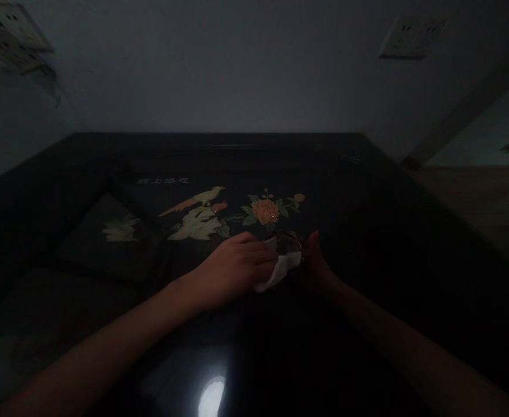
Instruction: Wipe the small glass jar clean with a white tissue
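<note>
My left hand (235, 263) is closed on a white tissue or cloth (283, 267), its fingers pressing toward a dark, shiny, rounded object (288, 242). That object looks like a glass or cup, but the dim light hides its kind. On its other side my right hand (317, 265) grips it, thumb up, the other fingers lost in shadow. The white piece lies against the object's near side, between both hands. Both hands are over a glossy black table (237, 153).
Set into the tabletop are a bird figure (202, 197), an orange flower (265, 211) and pale characters (163, 180). A wall stands behind the table. Wall sockets (411, 37) show at upper right, more sockets (15, 37) at upper left. Wooden floor (489, 194) shows at right.
</note>
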Available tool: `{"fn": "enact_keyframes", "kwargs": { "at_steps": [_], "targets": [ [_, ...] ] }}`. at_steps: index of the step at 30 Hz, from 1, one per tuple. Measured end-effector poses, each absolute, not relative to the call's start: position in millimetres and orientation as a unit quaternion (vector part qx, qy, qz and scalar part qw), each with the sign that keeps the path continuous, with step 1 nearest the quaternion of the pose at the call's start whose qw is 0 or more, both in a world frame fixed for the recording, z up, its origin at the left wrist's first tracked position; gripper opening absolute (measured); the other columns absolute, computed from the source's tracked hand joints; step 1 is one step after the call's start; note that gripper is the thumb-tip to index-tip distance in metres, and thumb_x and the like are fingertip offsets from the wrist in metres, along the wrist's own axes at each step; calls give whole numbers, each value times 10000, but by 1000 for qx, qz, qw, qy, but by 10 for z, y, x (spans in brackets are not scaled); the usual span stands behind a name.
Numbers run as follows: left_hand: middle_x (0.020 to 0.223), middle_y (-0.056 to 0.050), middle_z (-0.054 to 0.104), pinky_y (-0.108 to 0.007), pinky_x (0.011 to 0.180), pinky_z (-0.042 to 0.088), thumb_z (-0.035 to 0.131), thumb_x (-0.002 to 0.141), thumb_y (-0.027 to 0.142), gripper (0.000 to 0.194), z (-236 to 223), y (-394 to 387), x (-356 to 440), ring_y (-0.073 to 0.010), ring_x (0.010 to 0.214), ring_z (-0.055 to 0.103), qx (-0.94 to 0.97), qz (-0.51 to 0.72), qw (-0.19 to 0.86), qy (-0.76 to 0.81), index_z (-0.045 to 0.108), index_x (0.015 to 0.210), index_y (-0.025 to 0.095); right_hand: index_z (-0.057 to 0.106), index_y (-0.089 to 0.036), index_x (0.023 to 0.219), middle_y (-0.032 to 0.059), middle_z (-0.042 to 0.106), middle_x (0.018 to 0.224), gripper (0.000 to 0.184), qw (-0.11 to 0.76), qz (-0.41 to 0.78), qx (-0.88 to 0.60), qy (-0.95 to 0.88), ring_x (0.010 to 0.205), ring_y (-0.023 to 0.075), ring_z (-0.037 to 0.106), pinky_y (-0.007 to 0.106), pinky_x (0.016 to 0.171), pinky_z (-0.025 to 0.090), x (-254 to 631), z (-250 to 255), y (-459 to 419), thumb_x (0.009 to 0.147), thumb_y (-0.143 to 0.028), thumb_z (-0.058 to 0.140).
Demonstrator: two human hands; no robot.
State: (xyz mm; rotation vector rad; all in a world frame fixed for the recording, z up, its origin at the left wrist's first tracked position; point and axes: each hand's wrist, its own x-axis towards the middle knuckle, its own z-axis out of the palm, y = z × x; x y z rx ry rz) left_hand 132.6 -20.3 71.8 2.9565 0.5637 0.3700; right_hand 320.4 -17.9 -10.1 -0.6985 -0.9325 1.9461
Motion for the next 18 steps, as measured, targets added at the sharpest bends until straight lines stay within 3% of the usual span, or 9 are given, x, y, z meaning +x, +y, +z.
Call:
{"fn": "enact_keyframes", "kwargs": {
  "at_steps": [3, 6, 11, 15, 18],
  "targets": [
    [852, -46, 675, -311, 764, 400, 515, 843, 136, 115, 671, -180, 1323, -172, 804, 601, 956, 153, 122, 218, 618, 793, 151, 588, -260, 1095, 60, 643, 1147, 665, 460, 759, -265, -376, 1082, 250, 591, 396, 901, 478, 3225, -120, -198, 691, -773, 464],
    [904, -55, 677, -300, 767, 425, 535, 848, 188, 105, 636, -188, 1346, -178, 831, 611, 921, 205, 188, 272, 631, 861, 148, 529, -287, 1161, 62, 595, 1223, 650, 488, 732, -265, -394, 1103, 263, 571, 419, 893, 486, 3235, -156, -228, 661, -696, 601],
    [825, -9, 680, -244, 668, 450, 564, 842, 224, 101, 582, -252, 1436, -145, 731, 616, 810, 299, 280, 420, 639, 878, 167, 460, -294, 1218, 65, 592, 1214, 691, 473, 712, -287, -433, 1050, 253, 598, 443, 865, 506, 3238, -172, -250, 623, -362, 805],
    [729, -12, 670, -221, 574, 429, 597, 818, 284, 155, 615, -333, 1504, -137, 636, 597, 773, 277, 308, 481, 634, 788, 136, 495, -262, 1227, 71, 573, 1253, 644, 485, 698, -285, -444, 1151, 246, 539, 417, 1017, 382, 3245, -149, -256, 665, -427, 762],
    [709, -28, 662, -225, 558, 432, 514, 866, 314, 239, 673, -404, 1535, -134, 604, 586, 786, 229, 306, 485, 622, 764, 126, 503, -276, 1235, 59, 566, 1270, 593, 498, 702, -273, -431, 1175, 250, 520, 400, 1002, 395, 3242, -101, -265, 713, -477, 700]
  ]
}}
